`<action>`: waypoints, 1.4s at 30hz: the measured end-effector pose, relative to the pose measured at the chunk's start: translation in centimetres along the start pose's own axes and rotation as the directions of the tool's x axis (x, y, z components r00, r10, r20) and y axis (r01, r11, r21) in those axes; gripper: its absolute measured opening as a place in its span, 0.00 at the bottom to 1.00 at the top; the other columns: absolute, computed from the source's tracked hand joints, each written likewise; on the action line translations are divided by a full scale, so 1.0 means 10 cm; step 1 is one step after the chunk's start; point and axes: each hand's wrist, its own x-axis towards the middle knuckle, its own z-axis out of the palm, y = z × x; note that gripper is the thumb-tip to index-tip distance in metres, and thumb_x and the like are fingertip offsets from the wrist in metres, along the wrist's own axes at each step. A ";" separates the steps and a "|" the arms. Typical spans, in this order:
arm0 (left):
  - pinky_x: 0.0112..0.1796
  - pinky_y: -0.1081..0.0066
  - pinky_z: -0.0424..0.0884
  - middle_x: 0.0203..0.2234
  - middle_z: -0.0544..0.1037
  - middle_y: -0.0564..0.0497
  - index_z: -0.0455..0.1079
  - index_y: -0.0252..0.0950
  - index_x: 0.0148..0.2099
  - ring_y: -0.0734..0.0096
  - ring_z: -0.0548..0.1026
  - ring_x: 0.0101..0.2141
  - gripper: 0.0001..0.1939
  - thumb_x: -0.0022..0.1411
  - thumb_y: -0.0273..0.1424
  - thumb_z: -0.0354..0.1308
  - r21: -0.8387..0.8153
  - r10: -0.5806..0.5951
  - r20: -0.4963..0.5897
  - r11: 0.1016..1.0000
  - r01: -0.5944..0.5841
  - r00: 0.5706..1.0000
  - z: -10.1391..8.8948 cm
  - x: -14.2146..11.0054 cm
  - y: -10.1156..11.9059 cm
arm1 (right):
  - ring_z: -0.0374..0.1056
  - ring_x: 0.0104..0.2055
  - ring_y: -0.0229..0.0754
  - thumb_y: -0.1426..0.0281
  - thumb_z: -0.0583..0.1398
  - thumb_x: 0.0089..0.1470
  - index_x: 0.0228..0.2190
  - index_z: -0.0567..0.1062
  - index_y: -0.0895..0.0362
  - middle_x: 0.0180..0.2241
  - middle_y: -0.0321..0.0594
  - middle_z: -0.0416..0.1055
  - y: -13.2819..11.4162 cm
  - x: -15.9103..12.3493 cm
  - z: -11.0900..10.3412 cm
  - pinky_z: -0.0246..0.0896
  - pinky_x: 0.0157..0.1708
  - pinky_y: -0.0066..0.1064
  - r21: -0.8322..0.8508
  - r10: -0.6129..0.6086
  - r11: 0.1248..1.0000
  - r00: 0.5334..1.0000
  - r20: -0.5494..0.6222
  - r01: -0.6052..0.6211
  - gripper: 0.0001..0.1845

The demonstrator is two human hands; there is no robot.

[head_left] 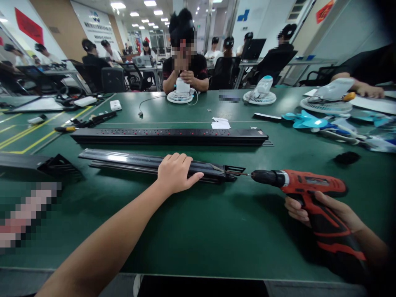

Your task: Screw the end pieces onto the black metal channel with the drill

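My left hand (175,172) rests on top of a long black rail (123,161) lying across the green table (198,235), fingers curled over its far edge and thumb along the near side. My right hand (321,208) grips the handle of a red and black cordless drill (312,194). The drill's bit points left and touches the rail's right end bracket (233,170).
A long black power strip (170,136) lies behind the rail. Another black piece (46,165) sits at the left. White fan parts (260,95) and blue blades (306,120) lie at the right. A person sits opposite holding a small fan (181,93); others work behind.
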 end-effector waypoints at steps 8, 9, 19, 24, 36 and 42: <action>0.41 0.56 0.68 0.39 0.81 0.41 0.76 0.35 0.48 0.53 0.77 0.40 0.34 0.72 0.58 0.42 -0.007 0.005 0.051 1.000 -0.004 0.999 -0.02 0.02 0.00 | 0.49 0.18 0.33 0.45 0.59 0.33 0.22 0.67 0.52 0.19 0.33 0.57 -0.02 0.00 0.05 0.52 0.16 0.29 -0.001 0.008 1.000 1.000 0.000 -0.008 0.24; 0.41 0.56 0.68 0.39 0.81 0.41 0.76 0.34 0.48 0.53 0.77 0.40 0.34 0.72 0.58 0.42 -0.005 0.006 0.052 1.000 -0.006 0.999 -0.03 0.02 0.00 | 0.49 0.18 0.33 0.45 0.58 0.33 0.22 0.67 0.53 0.19 0.33 0.57 -0.02 0.00 0.05 0.52 0.16 0.29 0.000 0.010 1.000 1.000 0.002 -0.010 0.24; 0.41 0.56 0.68 0.39 0.81 0.42 0.76 0.33 0.48 0.53 0.77 0.40 0.34 0.71 0.58 0.43 0.010 0.003 0.032 1.000 -0.003 0.999 -0.01 0.00 0.00 | 0.48 0.18 0.33 0.44 0.57 0.35 0.23 0.67 0.53 0.18 0.33 0.58 0.01 0.01 0.00 0.53 0.16 0.29 -0.014 -0.001 1.000 1.000 0.029 0.002 0.24; 0.40 0.56 0.68 0.38 0.81 0.42 0.77 0.33 0.48 0.52 0.77 0.40 0.34 0.71 0.57 0.44 0.005 0.007 0.016 1.000 -0.007 1.000 0.00 -0.02 0.00 | 0.49 0.18 0.34 0.43 0.56 0.35 0.23 0.68 0.53 0.17 0.34 0.57 0.01 0.01 0.00 0.51 0.16 0.29 -0.020 0.000 1.000 0.999 0.048 0.001 0.25; 0.40 0.55 0.69 0.37 0.81 0.43 0.77 0.34 0.46 0.52 0.77 0.39 0.33 0.69 0.58 0.46 -0.003 -0.022 0.008 1.000 0.022 1.000 0.00 0.01 0.01 | 0.49 0.20 0.34 0.46 0.55 0.38 0.25 0.68 0.53 0.19 0.33 0.57 0.04 0.03 -0.08 0.49 0.16 0.27 0.007 0.011 1.000 0.999 0.038 -0.011 0.23; 0.40 0.56 0.69 0.37 0.81 0.43 0.77 0.34 0.47 0.53 0.77 0.39 0.34 0.69 0.59 0.46 0.004 -0.031 0.005 0.999 0.031 0.999 0.00 0.01 0.01 | 0.49 0.20 0.33 0.49 0.56 0.39 0.28 0.66 0.52 0.21 0.33 0.58 0.06 0.05 -0.11 0.49 0.16 0.28 0.096 0.010 0.995 0.999 -0.036 -0.006 0.21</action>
